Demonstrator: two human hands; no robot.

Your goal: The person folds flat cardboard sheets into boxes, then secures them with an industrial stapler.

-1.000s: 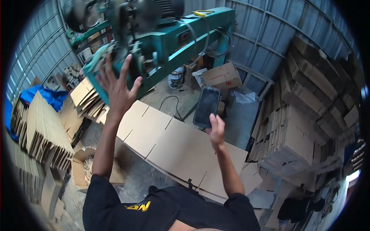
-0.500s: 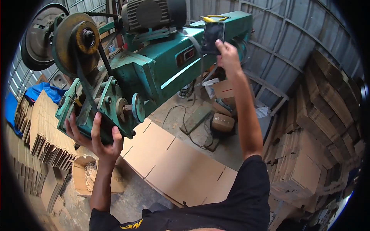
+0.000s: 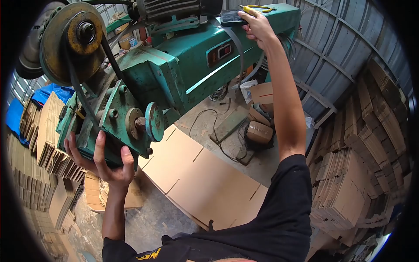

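Note:
A green machine with a motor, pulleys and belts fills the upper left and middle. My left hand rests against the lower front of its head, fingers spread, below a round metal handwheel. At the top of the machine's beam, my right hand grips a dark phone by its right end, with the thumb on top. The phone lies nearly flat at the beam's upper surface. Yellow-handled pliers lie on the beam just beyond my right hand.
Flat cardboard sheets spread below the machine. Stacked cardboard stands at the left and right. An open box sits at lower left. Cables and a taped brown box lie on the floor.
My right hand has moved up with the phone, which has gone from upright to nearly flat beside the pliers. The view has shifted slightly; my left hand still touches the machine.

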